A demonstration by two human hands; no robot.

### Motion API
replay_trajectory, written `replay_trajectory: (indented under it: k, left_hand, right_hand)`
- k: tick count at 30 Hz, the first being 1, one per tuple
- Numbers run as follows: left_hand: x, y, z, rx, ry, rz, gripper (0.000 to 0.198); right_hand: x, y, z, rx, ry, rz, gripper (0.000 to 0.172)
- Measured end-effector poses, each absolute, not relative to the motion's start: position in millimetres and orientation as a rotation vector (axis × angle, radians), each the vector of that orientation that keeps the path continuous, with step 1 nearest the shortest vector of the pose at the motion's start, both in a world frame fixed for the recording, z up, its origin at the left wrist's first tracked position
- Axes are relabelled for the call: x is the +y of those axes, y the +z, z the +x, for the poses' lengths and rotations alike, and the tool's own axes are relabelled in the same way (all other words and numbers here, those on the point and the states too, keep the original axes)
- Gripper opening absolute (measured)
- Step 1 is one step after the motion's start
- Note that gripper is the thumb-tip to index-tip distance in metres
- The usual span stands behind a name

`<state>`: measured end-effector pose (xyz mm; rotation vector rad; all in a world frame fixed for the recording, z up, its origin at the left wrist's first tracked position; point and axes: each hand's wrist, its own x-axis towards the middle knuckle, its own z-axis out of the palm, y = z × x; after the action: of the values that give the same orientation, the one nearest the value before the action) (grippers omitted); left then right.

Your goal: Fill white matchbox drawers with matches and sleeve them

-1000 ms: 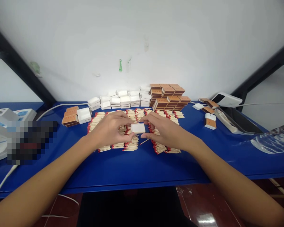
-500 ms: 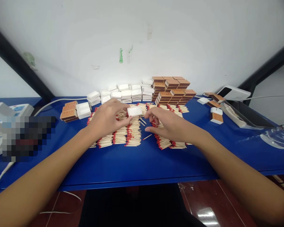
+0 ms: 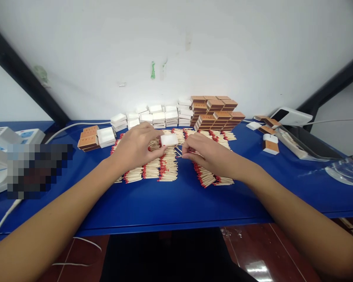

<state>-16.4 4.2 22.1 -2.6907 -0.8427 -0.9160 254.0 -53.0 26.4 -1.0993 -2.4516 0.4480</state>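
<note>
My left hand (image 3: 139,144) is closed on a small white matchbox tray (image 3: 169,140), pinched at its left end between thumb and fingers. To the right of the tray, my right hand (image 3: 204,150) has thumb and fingertips pressed together on a match (image 3: 179,157), whose end sticks out to the left. Beneath and around both hands lie rows of red-tipped matches (image 3: 167,166). More loose matches show in the gap between the hands. The inside of the tray looks plain white.
White matchbox trays (image 3: 160,117) are stacked along the wall, beside stacked brown matchboxes (image 3: 214,113). A few more brown matchboxes (image 3: 88,139) sit at left. A power strip (image 3: 31,135) is at far left, a grey container (image 3: 308,143) at right.
My right hand has closed its fingers, and the match that lay alone below it is gone from the table. My left hand still holds the tray. The view has shifted slightly.
</note>
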Motion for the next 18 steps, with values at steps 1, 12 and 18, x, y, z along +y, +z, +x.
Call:
replay_trajectory:
  k: [1,12,18]
  left_hand:
    - [4,22,-16,-0.835,-0.914,-2.689,0.030]
    - [7,23,-20,-0.857,-0.907,-2.673,0.030]
    - [6,22,-18,-0.829,-0.902,-2.667,0.027]
  right_hand:
    - [-54,26,250,-2.439,0.435,-1.102,0.017]
    - [-47,8,234,-2.505,0.301,-0.790,0.021]
    - [-43,8,229,-2.560,0.211,-0.801,0.024]
